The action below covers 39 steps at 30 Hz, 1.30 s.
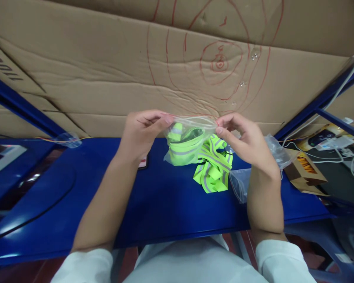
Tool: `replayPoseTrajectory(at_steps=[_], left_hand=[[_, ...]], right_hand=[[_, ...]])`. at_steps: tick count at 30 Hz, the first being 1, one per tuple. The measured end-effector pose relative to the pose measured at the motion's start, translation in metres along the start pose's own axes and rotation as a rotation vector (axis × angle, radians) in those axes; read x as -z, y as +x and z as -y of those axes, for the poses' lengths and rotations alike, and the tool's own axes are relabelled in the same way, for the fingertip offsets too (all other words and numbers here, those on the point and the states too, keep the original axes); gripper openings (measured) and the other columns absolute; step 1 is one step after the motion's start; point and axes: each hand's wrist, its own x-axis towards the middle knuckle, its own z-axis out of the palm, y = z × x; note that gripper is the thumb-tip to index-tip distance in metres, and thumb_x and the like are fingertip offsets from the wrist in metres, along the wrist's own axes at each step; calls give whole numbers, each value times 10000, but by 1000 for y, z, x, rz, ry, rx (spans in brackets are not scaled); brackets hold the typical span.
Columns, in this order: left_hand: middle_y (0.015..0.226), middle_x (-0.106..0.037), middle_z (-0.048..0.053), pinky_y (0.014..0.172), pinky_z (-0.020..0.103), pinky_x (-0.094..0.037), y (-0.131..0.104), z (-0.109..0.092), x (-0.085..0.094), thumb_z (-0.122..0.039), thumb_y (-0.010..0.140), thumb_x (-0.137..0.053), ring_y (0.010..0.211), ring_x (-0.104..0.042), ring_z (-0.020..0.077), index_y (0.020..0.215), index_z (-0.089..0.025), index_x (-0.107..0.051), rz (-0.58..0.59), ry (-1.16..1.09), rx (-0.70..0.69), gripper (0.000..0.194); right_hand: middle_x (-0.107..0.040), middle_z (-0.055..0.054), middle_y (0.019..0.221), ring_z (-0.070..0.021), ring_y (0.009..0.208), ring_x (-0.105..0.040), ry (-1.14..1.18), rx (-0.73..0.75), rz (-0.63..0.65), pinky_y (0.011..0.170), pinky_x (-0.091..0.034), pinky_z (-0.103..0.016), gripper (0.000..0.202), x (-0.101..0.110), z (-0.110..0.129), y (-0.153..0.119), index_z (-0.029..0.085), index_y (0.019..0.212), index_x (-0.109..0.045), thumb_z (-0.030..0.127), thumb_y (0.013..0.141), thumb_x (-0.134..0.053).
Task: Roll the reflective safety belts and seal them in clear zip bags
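Held up over the blue table is a clear zip bag (183, 151) with a red line along its top edge. Inside it lies a rolled neon-yellow reflective strap with a grey stripe. My left hand (146, 127) pinches the bag's top left corner between thumb and fingers. At the other end of the top edge, my right hand (238, 133) pinches the right corner. Behind and to the right of the bag, a loose heap of neon-yellow reflective straps (214, 169) rests on the table. A flat clear plastic bag (240, 182) lies beside that heap, partly hidden by my right forearm.
A cardboard wall (106, 67) with red drawn rings rises behind the blue table (171, 208). Part of a phone (143, 162) shows by my left wrist. At right are crumpled plastic (279, 151), an open brown box (305, 173) and white cables. A black cable (44, 210) crosses the left side.
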Motion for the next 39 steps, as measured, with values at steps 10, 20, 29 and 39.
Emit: replayPoseTrajectory(at_steps=[10, 20, 29, 39], left_hand=[[775, -767, 25, 578, 242, -509, -16, -4, -21, -408, 917, -764, 642, -673, 135, 818, -201, -785, 78, 165, -46, 231], [761, -743, 5, 559, 207, -468, -5, 4, -4, -440, 916, -763, 637, -641, 102, 820, -203, -772, 66, 282, -172, 256], [822, -770, 27, 623, 232, -557, -12, -6, -12, -509, 919, -753, 710, -709, 141, 838, -218, -763, 69, 206, -119, 302], [829, -792, 44, 636, 257, -562, -20, -15, -22, -449, 902, -757, 716, -717, 171, 857, -221, -827, 172, 173, -1, 242]], right_hand=[[-686, 1, 723, -117, 651, -589, 117, -237, 376, 612, -429, -241, 294, -14, 3, 1, 174, 831, -709, 451, 929, -702], [-759, -43, 919, -173, 821, -687, -56, -126, 342, 753, -496, -286, 256, -2, -2, -2, 175, 1098, -735, 343, 1023, -557], [-769, -53, 1036, -181, 924, -678, 91, -84, 233, 755, -506, -269, 346, -17, 2, 3, 191, 1055, -738, 522, 973, -678], [-767, -35, 950, -173, 856, -682, 36, 24, 244, 796, -515, -278, 214, -18, 4, 0, 206, 1015, -753, 409, 973, -701]])
